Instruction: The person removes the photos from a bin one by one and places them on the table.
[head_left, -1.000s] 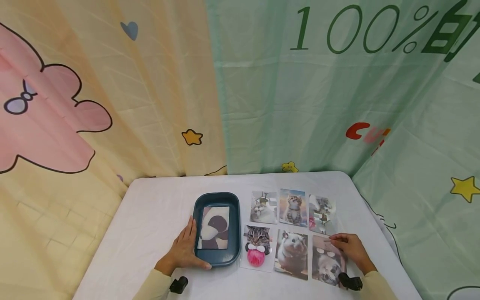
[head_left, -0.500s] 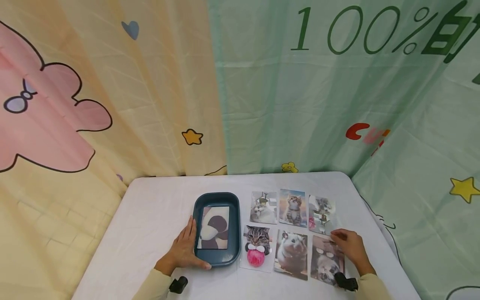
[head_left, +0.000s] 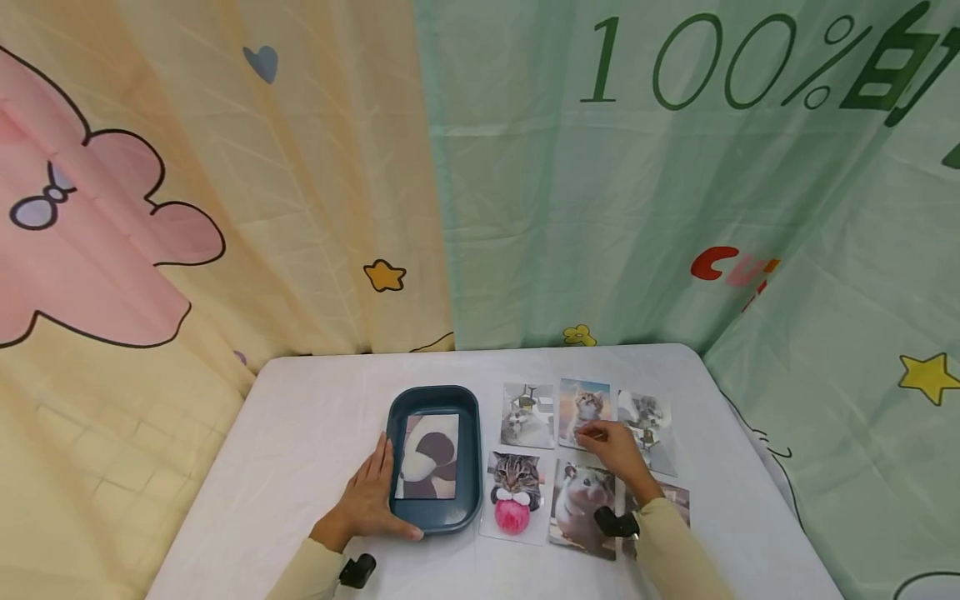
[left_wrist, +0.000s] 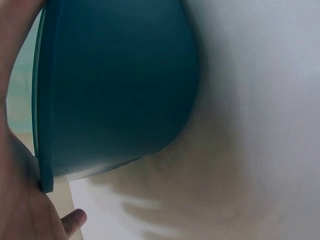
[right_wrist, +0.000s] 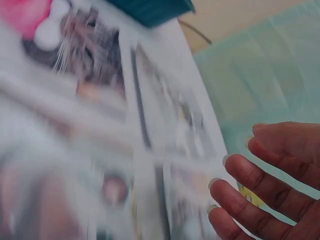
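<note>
My left hand (head_left: pixel 367 500) rests along the left rim of a dark teal tray (head_left: pixel 471 467), fingers straight and thumb at its front corner. Inside the tray lies a picture card (head_left: pixel 429 457) with brown and white shapes. My right hand (head_left: pixel 617 446) hovers over the kitten card (head_left: pixel 587 398) in the back row, fingers relaxed and nothing between them. Below it are a hamster card (head_left: pixel 577 500) and, mostly hidden by the right sleeve, a brownish card (head_left: pixel 678 498). Also laid out are a tabby-and-pink-ball card (head_left: pixel 513 496), a white-cat card (head_left: pixel 527 414) and a grey-cats card (head_left: pixel 647 417).
A white cloth covers the table (head_left: pixel 315 417). Yellow and green printed curtains (head_left: pixel 585 217) hang close behind it and at both sides. A black wrist camera (head_left: pixel 617 522) sits on the right wrist, above the hamster card.
My right hand has left the top edge of the front-right card and moved left over the kitten card. My left hand stays in place on the tray.
</note>
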